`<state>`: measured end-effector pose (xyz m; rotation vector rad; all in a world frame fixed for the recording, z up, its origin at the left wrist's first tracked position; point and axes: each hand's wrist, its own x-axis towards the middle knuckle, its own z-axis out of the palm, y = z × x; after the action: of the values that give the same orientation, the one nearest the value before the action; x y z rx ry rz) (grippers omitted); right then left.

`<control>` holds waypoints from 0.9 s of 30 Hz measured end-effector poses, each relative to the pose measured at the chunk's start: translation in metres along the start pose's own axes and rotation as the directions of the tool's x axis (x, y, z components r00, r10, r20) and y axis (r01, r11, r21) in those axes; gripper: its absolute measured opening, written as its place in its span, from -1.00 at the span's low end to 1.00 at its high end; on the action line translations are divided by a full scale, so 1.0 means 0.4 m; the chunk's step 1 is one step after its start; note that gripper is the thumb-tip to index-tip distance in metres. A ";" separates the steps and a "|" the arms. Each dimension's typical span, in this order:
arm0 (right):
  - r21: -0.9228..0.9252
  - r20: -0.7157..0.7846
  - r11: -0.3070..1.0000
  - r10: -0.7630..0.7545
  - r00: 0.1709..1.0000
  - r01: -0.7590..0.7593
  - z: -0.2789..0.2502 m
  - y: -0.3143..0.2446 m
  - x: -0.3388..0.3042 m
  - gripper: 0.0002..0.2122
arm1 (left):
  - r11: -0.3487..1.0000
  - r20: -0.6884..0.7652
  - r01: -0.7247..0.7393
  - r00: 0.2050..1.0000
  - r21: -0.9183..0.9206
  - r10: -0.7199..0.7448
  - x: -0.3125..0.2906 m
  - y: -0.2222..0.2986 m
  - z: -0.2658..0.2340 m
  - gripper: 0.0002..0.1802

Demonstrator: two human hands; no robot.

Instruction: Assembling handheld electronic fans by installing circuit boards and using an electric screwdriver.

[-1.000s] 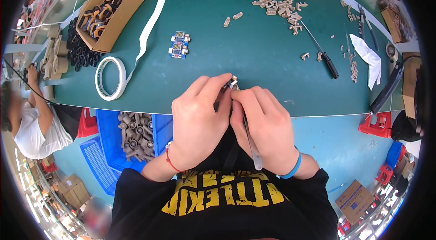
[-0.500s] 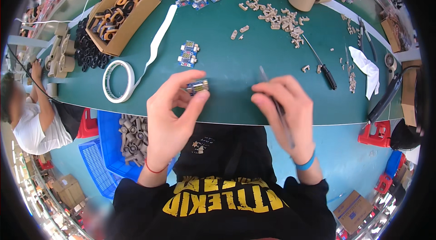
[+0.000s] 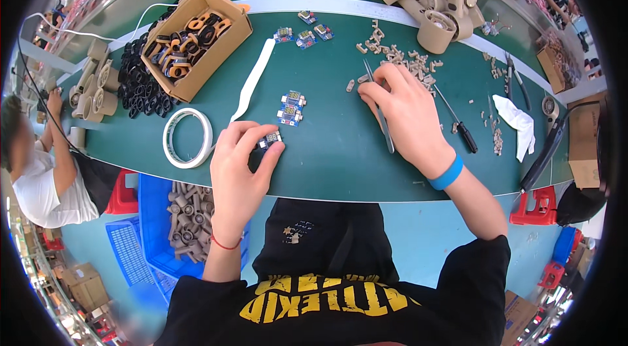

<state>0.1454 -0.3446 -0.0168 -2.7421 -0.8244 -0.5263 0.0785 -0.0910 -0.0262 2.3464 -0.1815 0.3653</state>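
1. Between the thumb and fingers of the left grip [image 3: 239, 159] sits a small blue circuit board [image 3: 270, 139]; the fingers are parted by no more than the board, low over the bench [image 3: 327, 163], and whether it touches the surface I cannot tell.
2. Just beyond the left grip, a little to its right, two more boards [image 3: 290, 109] lie close together; four others [image 3: 305, 38] lie farther off.
3. Pinched thumb against fingers in the right grip [image 3: 415, 114] are grey tweezers [image 3: 384, 125], slanting, their far end near a scatter of tan clips [image 3: 415, 66]; contact is unclear.
4. To the right of the right grip lies a black-handled screwdriver [image 3: 467, 138], its shaft pointing toward the clips.
5. Left of the left grip lies a tape roll [image 3: 167, 140]; beyond the roll stands a cardboard box [image 3: 221, 51] of black and orange parts [image 3: 196, 35].
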 end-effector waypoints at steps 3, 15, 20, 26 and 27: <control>-0.033 0.024 0.999 -0.007 1.000 0.008 -0.009 -0.008 -0.002 -0.87 | 1.000 -0.013 -0.019 1.000 0.005 0.019 0.005 -0.009 0.003 -0.77; 0.128 -0.134 0.985 -0.098 0.986 0.115 0.050 0.036 0.241 -0.93 | 0.998 -0.088 -0.038 0.995 0.043 0.041 0.013 -0.014 0.019 -0.74; 0.116 -0.068 0.975 -0.184 0.981 0.191 0.132 0.075 0.332 -0.93 | 0.998 -0.091 -0.042 0.995 0.041 0.046 0.008 -0.004 0.019 -0.73; 0.266 -0.005 0.963 -0.041 0.999 0.041 0.105 0.047 0.298 -0.87 | 0.998 -0.094 -0.032 0.995 0.058 0.037 0.002 -0.011 0.009 -0.72; 0.311 0.000 0.950 -0.023 1.000 0.022 0.098 0.045 0.293 -0.83 | 0.998 -0.093 -0.027 0.995 0.059 0.033 0.002 -0.012 0.007 -0.72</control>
<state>0.2574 -0.2900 -0.0077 -2.4482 -0.8593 -0.3595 0.0808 -0.0896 -0.0310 2.3792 -0.1632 0.5007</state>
